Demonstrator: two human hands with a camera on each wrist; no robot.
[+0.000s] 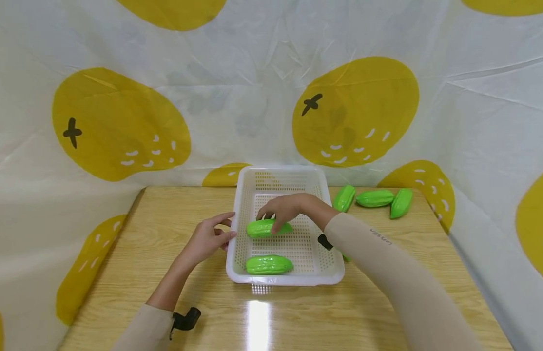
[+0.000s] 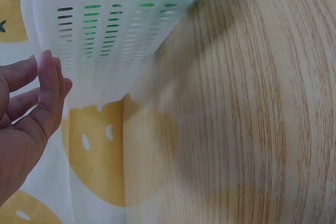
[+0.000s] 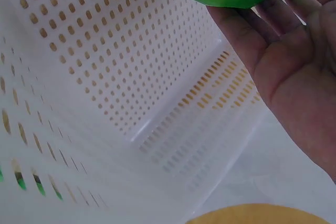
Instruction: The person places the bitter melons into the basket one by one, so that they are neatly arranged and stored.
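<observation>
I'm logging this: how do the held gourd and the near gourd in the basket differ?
The right hand grips the held gourd; no hand touches the near gourd. The held gourd appears midway along the basket, the near gourd beside its near rim. Both are bright green.

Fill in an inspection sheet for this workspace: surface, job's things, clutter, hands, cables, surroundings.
Surface: wood-grain table, shiny at the near side.
Job's things: white basket with two green vegetables inside; three more right of it toward the back, another partly hidden beside it.
Clutter: nothing seen.
Hands: left hand touches the basket's left side; right hand holds the farther vegetable inside.
Cables: nothing seen.
Surroundings: pale sheeting with yellow fruit print.
</observation>
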